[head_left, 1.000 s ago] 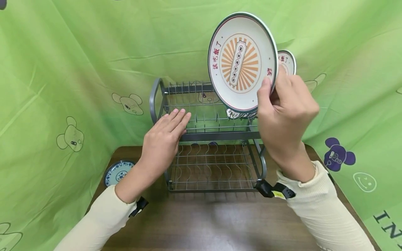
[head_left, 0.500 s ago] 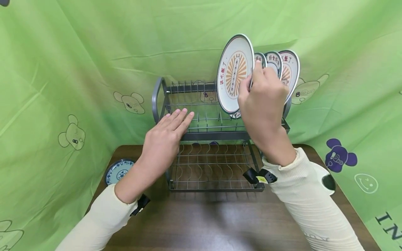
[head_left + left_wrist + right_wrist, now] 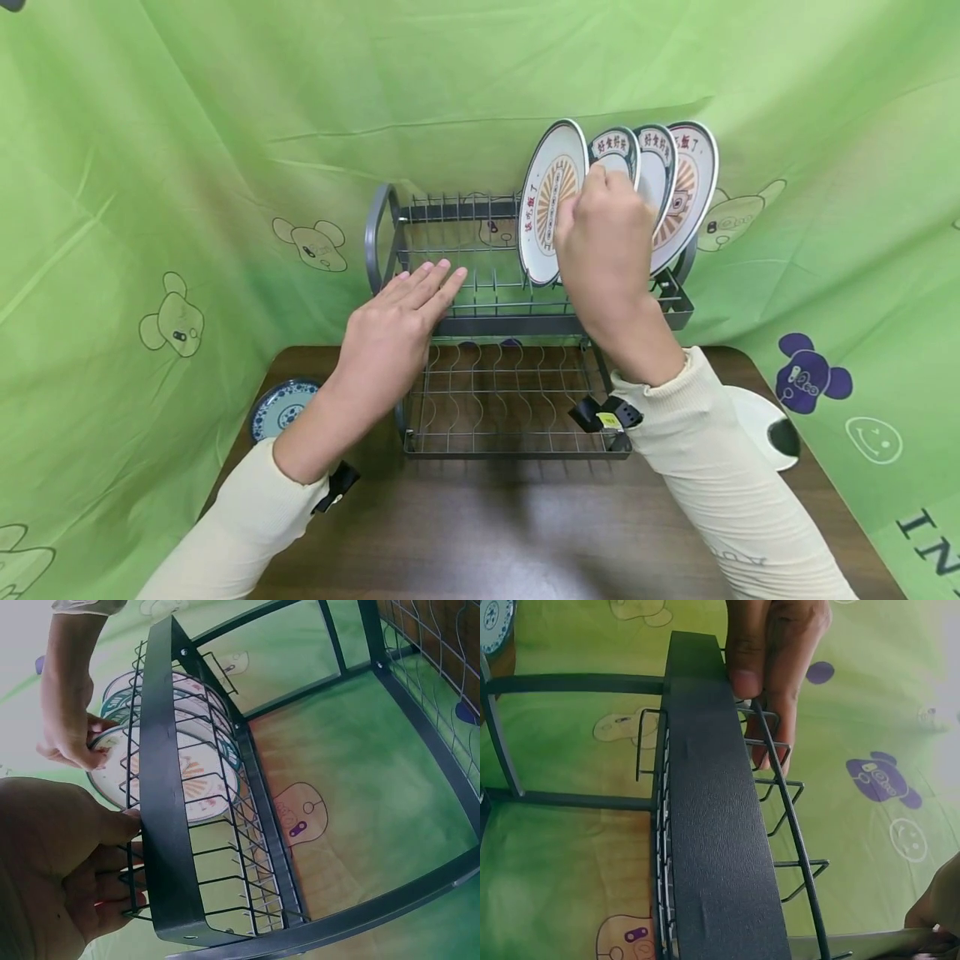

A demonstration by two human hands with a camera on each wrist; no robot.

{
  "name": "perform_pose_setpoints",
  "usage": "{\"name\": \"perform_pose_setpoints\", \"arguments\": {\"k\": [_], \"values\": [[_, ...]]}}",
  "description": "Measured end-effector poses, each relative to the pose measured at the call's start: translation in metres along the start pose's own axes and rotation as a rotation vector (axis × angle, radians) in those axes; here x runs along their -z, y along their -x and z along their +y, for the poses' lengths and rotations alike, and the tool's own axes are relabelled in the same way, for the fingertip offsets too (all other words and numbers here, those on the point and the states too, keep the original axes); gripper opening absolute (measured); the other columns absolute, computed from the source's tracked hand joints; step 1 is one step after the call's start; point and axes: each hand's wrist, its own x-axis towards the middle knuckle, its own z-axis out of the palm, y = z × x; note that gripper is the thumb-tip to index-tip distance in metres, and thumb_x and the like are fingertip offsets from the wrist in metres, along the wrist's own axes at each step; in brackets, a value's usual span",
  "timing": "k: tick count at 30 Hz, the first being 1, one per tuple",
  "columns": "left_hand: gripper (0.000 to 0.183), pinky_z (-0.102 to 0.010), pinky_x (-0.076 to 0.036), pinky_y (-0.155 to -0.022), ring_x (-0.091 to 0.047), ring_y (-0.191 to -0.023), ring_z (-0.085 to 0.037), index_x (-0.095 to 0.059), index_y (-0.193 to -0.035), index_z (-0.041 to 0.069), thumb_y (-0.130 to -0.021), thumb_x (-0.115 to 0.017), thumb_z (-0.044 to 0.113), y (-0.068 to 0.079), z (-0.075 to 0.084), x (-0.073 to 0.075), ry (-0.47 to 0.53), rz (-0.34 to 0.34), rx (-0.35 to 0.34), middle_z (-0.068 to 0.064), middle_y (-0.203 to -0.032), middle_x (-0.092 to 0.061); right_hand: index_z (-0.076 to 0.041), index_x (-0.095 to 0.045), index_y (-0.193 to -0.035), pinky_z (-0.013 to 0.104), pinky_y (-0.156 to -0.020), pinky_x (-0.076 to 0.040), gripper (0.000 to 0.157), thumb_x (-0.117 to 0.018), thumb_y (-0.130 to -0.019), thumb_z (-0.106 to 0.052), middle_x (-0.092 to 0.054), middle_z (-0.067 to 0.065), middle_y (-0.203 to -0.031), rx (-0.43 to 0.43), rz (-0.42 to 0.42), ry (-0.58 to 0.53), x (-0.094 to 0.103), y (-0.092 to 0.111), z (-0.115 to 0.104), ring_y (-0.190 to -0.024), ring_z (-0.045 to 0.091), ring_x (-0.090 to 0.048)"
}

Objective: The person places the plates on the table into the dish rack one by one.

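My right hand [image 3: 607, 258] pinches the rim of a white plate [image 3: 551, 196] with an orange sunburst and red lettering. The plate stands on edge in the upper tier of a grey two-tier dish rack [image 3: 517, 324], its lower rim down among the wires. Just right of it, a row of similar upright plates [image 3: 696, 162] is partly hidden by that hand. In the left wrist view, thumb and fingers meet at the edge of the held plate [image 3: 112, 769]. My left hand [image 3: 393, 325] rests with straight fingers on the left front of the upper tier, thumb against the front rail [image 3: 161, 795].
A blue-patterned plate [image 3: 279, 408] lies on the brown table [image 3: 480, 525] at the left, partly behind my forearm. Under my right sleeve, a white dish with a dark patch [image 3: 753, 421] shows. The lower wire tier [image 3: 510, 408] holds nothing. Green cloth surrounds the table.
My right hand has moved left and down, lowering the plate into the upper tier and turning it more edge-on. The plates behind it have come into view. The left hand has stayed put.
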Motion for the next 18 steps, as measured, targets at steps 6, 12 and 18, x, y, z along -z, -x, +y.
{"name": "perform_pose_setpoints", "arguments": {"k": [6, 12, 18], "values": [[0.052, -0.039, -0.048, -0.115, -0.061, -0.133, -0.022, -0.058, -0.147, 0.019, -0.1, -0.059, -0.001, -0.0005, 0.0013, -0.0009, 0.012, 0.017, 0.0, -0.005, -0.146, -0.06, 0.02, -0.065, -0.106, 0.061, -0.079, -0.06, 0.024, -0.051, -0.099, 0.002, -0.066, 0.032, -0.089, -0.064, -0.086, 0.018, 0.0036, -0.0015, -0.0007, -0.077, 0.048, -0.064], [0.05, -0.039, -0.049, -0.114, -0.062, -0.133, -0.022, -0.058, -0.147, 0.019, -0.101, -0.058, 0.001, -0.0004, 0.0006, -0.0019, 0.006, 0.02, -0.002, -0.005, -0.145, -0.061, 0.02, -0.066, -0.099, 0.056, -0.072, -0.059, 0.023, -0.05, -0.097, 0.004, -0.063, 0.03, -0.078, -0.086, -0.106, -0.013, 0.0056, -0.0007, 0.0003, -0.072, 0.045, -0.06], [0.048, -0.038, -0.049, -0.114, -0.062, -0.132, -0.021, -0.059, -0.147, 0.02, -0.101, -0.058, 0.002, 0.0021, -0.0019, -0.0035, -0.001, 0.023, 0.008, -0.004, -0.145, -0.061, 0.016, -0.066, -0.091, 0.06, -0.065, -0.054, 0.021, -0.061, -0.097, -0.004, -0.066, 0.031, -0.074, -0.088, -0.085, -0.018, 0.0034, 0.0038, 0.0019, -0.07, 0.05, -0.064]]}}
